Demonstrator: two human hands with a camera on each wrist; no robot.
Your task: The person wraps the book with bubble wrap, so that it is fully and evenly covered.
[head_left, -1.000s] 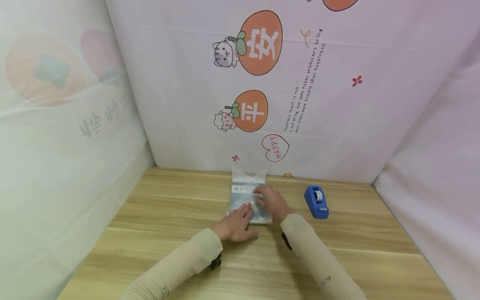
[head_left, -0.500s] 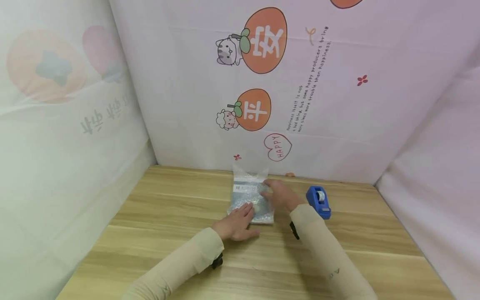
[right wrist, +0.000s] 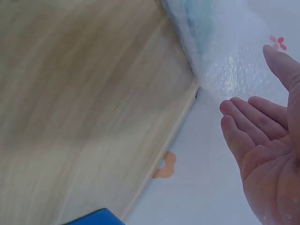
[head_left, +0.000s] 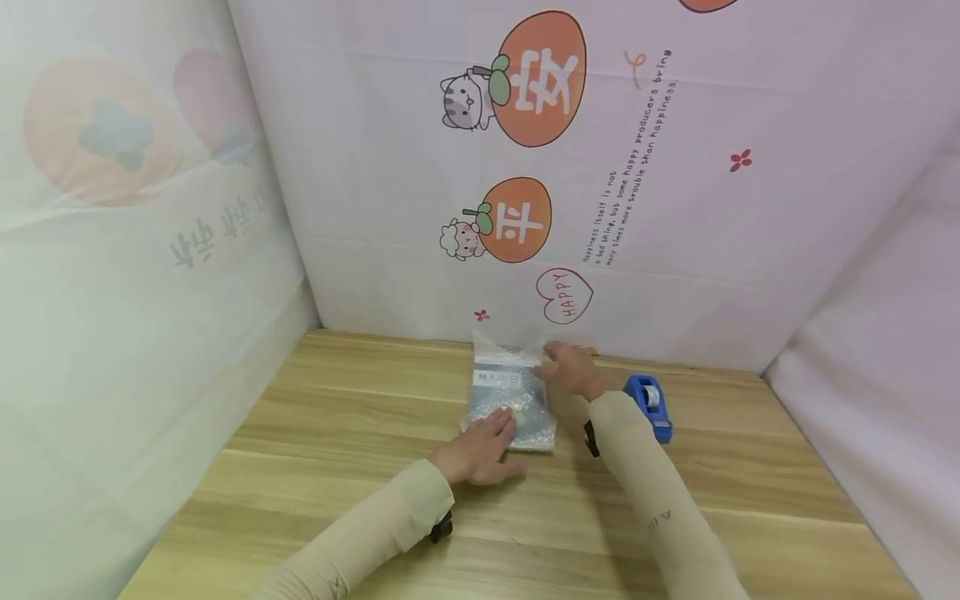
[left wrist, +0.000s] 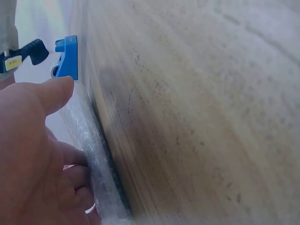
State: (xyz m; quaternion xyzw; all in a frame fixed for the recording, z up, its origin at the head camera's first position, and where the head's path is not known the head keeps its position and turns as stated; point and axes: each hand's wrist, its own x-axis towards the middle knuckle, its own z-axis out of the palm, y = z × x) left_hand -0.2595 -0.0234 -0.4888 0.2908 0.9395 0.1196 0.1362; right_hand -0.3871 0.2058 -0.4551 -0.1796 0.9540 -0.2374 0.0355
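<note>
A flat, book-like item with a blue cover and a white lettered band lies in bubble wrap near the table's back edge. My left hand rests with extended fingers on its lower left part. In the left wrist view the bubble wrap runs along beneath those fingers. At the upper right edge of the package is my right hand. The right wrist view has its fingers loosely extended, their tips right at the clear bubble wrap flap, which sticks out past the table edge toward the wall.
A blue tape dispenser with a roll of tape stands right of the package, partly behind the right sleeve. A printed white cloth hangs close behind the wooden table, and white cloth walls flank it.
My right hand has moved right and back, from over the package's middle to its upper right edge. The left hand stays on the package. The head view has shifted slightly.
</note>
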